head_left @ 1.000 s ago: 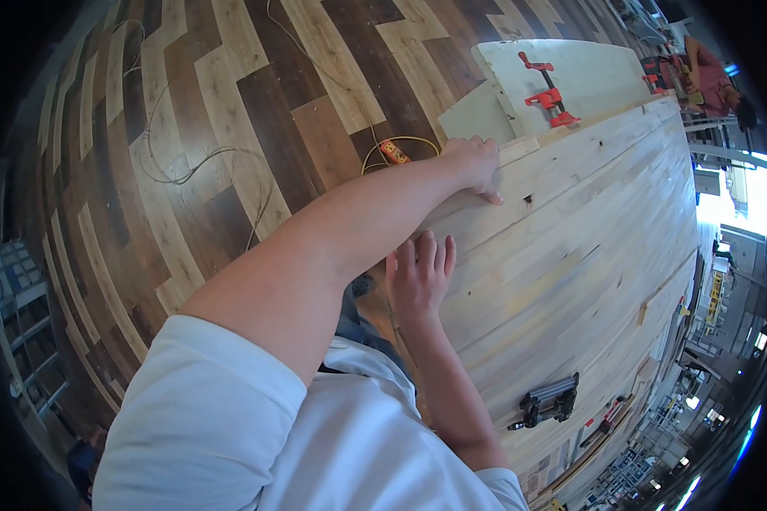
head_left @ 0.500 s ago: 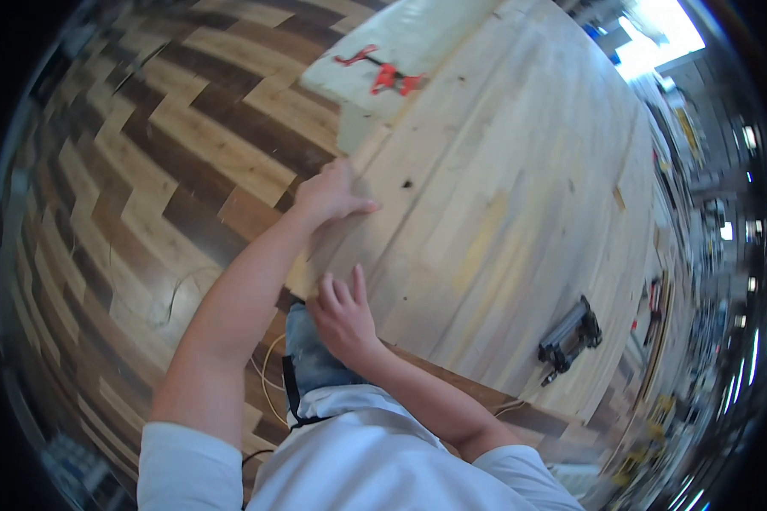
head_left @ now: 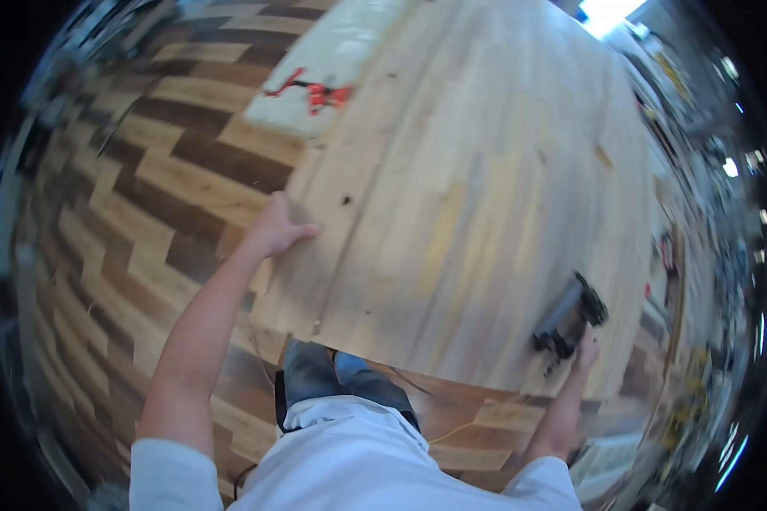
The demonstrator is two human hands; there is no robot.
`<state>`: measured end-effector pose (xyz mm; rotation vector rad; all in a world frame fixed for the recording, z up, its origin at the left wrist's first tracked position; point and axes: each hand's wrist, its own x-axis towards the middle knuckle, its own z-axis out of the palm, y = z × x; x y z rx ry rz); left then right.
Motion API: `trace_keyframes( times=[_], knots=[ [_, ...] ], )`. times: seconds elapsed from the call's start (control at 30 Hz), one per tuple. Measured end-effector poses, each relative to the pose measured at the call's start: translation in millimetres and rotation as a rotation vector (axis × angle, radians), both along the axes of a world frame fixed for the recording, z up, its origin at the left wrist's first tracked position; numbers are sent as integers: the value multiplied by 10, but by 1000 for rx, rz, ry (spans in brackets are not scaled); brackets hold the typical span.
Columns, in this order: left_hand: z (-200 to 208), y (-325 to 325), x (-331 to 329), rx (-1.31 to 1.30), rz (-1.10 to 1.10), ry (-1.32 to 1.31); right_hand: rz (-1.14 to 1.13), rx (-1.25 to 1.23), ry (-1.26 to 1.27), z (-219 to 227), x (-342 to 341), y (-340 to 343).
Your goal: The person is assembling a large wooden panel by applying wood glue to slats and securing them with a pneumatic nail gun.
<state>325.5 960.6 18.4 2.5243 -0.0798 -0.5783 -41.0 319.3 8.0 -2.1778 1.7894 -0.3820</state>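
A broad panel of light wooden boards (head_left: 400, 281) lies in front of me, with seams and dark knots across it. At its left edge my left hand (head_left: 279, 228) is closed round the rim, its thumb on top and its fingers mostly hidden over the side. On the panel's near right part lies a black and grey tool that looks like a nail gun (head_left: 562, 317). My right hand (head_left: 586, 347) is at the right side of that tool and seems to touch it. Blur and the tool hide its fingers, so I cannot tell whether they grip.
A red and black clamp-like tool (head_left: 315, 95) rests on a pale wrapped stack (head_left: 349, 51) beyond the left edge. Patterned wood flooring (head_left: 145, 221) spreads out on the left. A yellow cord (head_left: 452, 433) runs near my legs. Blurred shelves and materials line the right side.
My right hand has moved from the panel's near left corner across to the nail gun on the right. My left hand stays on the left edge. The view has shifted.
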Motion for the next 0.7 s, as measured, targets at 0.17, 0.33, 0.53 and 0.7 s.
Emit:
trace_keyframes(
  times=[0.17,0.33,0.53,0.7],
  knots=[
    [73,91,-17,51,36,75,27,756,-666,-233,240,-452],
    [214,160,-79,130,51,127,-81,963,-703,9,464,-159],
    [275,125,-43,111,48,171,226,844,-725,931,1089,1371],
    [221,164,-39,80,43,104,638,915,-380,1486,1737,3140]
  ],
)
